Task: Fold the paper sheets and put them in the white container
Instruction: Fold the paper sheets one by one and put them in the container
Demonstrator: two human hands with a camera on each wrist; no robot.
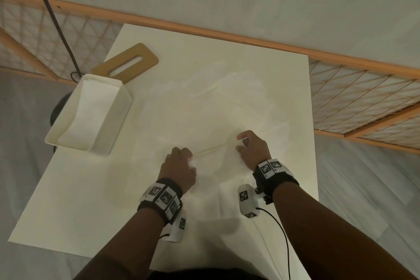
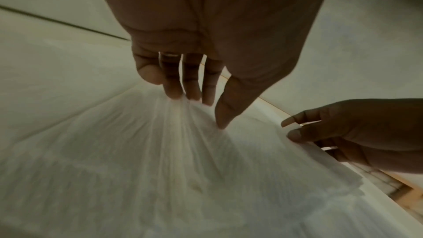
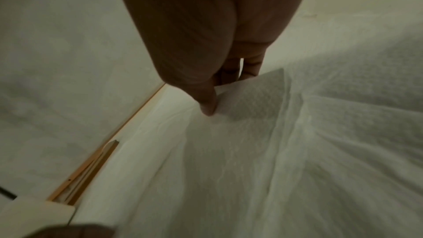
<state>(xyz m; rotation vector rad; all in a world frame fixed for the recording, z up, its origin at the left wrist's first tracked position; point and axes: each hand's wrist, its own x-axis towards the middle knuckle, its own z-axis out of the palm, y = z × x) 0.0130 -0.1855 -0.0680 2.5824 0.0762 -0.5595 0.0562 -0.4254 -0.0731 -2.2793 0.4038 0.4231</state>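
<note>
A thin white paper sheet (image 1: 217,159) lies spread on the white table (image 1: 68,200), stretched between my hands. My left hand (image 1: 184,152) grips it, and in the left wrist view the sheet (image 2: 160,169) bunches into pleats under the curled fingertips (image 2: 174,95). My right hand (image 1: 242,142) pinches a lifted corner; in the right wrist view the thumb (image 3: 208,108) presses that corner (image 3: 258,93) against the fingers. The white container (image 1: 114,120) stands at the left edge of the table, with a folded sheet (image 1: 91,109) inside.
A wooden board with a slot (image 1: 129,63) lies behind the container. A black cable (image 1: 52,16) runs down at the far left. More white paper (image 1: 229,207) lies near the table's front edge. A wooden lattice rail (image 1: 227,34) runs behind the table.
</note>
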